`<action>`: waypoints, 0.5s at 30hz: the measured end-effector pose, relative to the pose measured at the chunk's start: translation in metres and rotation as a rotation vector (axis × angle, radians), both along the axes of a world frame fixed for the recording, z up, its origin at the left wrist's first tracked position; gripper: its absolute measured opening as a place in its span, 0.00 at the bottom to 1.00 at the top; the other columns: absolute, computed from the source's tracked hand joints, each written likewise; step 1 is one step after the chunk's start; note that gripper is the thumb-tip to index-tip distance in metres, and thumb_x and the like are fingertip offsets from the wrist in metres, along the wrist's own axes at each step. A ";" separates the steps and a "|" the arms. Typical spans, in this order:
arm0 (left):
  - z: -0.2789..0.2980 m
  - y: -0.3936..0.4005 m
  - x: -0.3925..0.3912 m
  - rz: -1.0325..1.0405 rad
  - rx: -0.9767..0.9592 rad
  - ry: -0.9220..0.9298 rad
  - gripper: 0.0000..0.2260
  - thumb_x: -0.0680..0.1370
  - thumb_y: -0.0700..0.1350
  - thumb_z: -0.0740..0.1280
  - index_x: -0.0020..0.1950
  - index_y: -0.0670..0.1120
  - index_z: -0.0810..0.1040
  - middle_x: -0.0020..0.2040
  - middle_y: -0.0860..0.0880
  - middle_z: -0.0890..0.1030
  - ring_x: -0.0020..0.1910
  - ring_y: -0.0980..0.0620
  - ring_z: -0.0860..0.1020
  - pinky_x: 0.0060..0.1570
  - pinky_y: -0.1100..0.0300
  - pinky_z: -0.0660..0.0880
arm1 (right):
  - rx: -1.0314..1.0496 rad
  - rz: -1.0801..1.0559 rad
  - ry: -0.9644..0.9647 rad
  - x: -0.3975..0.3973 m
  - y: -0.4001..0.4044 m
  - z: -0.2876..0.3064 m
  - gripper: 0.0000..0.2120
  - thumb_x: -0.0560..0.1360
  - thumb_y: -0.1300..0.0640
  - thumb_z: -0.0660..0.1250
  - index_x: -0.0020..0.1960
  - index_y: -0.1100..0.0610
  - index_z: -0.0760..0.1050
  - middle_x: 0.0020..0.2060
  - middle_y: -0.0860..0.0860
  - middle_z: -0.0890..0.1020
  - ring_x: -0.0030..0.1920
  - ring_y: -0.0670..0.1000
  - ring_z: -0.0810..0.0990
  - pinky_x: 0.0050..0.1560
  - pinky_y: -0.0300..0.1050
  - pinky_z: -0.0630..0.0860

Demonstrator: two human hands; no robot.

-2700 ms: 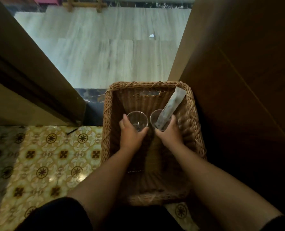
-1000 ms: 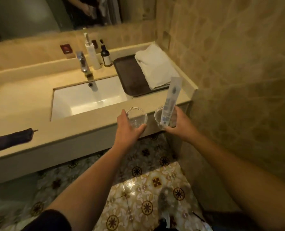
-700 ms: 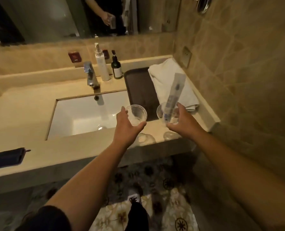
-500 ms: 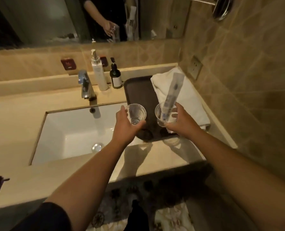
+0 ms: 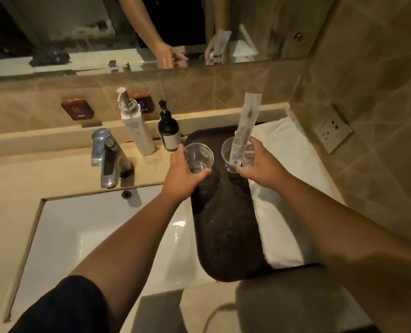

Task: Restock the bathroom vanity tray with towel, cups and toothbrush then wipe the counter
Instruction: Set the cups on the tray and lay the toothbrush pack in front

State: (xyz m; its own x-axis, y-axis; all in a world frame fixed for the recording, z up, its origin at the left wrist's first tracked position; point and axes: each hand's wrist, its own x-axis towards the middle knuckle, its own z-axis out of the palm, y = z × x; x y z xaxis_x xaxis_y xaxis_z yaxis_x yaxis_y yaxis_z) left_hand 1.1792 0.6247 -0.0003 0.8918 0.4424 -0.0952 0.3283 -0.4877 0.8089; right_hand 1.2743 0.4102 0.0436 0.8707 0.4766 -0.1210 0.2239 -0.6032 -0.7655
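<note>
At the far left of the table (image 5: 19, 179), a smooth beige stone slab, a white rectangular basin (image 5: 79, 236) is sunk under a chrome tap (image 5: 104, 157). Behind it stand a tall white pump bottle (image 5: 137, 131) and a short dark pump bottle (image 5: 168, 133).

Next comes the left hand (image 5: 180, 179), its grip wrapped around the side of a clear plastic cup (image 5: 198, 157), thumb on the near wall and fingers round the far-left side. The cup is held upright over the far end of the dark tray (image 5: 223, 224), a long matte oblong with rounded corners; whether it touches the tray cannot be told. Such a cup looks light and thin-walled, likely to buckle if squeezed, so a loose hold low on the wall suits it.

To its right, the right hand (image 5: 262, 167) grips a second clear cup (image 5: 233, 155) by its right wall, also over the tray's far end. A wrapped toothbrush (image 5: 246, 126) stands in it, leaning away toward the wall. The long sleeve looks slick and light, and it may tip the cup once released, so setting it down flat and steady seems wise.

Farthest right, a folded white towel (image 5: 288, 200), soft and thick, lies along the tray's right side.
</note>
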 end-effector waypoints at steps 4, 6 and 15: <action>-0.015 0.003 0.022 0.025 -0.017 0.028 0.47 0.66 0.64 0.76 0.77 0.55 0.55 0.75 0.50 0.63 0.71 0.48 0.68 0.65 0.53 0.70 | -0.017 0.034 0.025 0.028 0.010 -0.018 0.40 0.68 0.50 0.77 0.72 0.44 0.57 0.69 0.48 0.72 0.66 0.51 0.74 0.58 0.43 0.71; -0.021 0.003 0.031 0.036 -0.004 0.049 0.48 0.66 0.63 0.77 0.78 0.55 0.54 0.76 0.50 0.63 0.72 0.47 0.67 0.66 0.51 0.69 | -0.003 0.058 0.038 0.038 0.011 -0.026 0.40 0.68 0.50 0.77 0.72 0.43 0.58 0.69 0.47 0.72 0.66 0.50 0.73 0.59 0.41 0.70; -0.022 0.009 0.045 -0.009 0.022 0.110 0.48 0.69 0.62 0.76 0.80 0.53 0.51 0.79 0.48 0.59 0.74 0.45 0.64 0.68 0.50 0.66 | -0.020 0.118 0.092 0.052 0.012 -0.041 0.40 0.69 0.51 0.77 0.72 0.42 0.56 0.71 0.47 0.70 0.68 0.51 0.72 0.59 0.40 0.67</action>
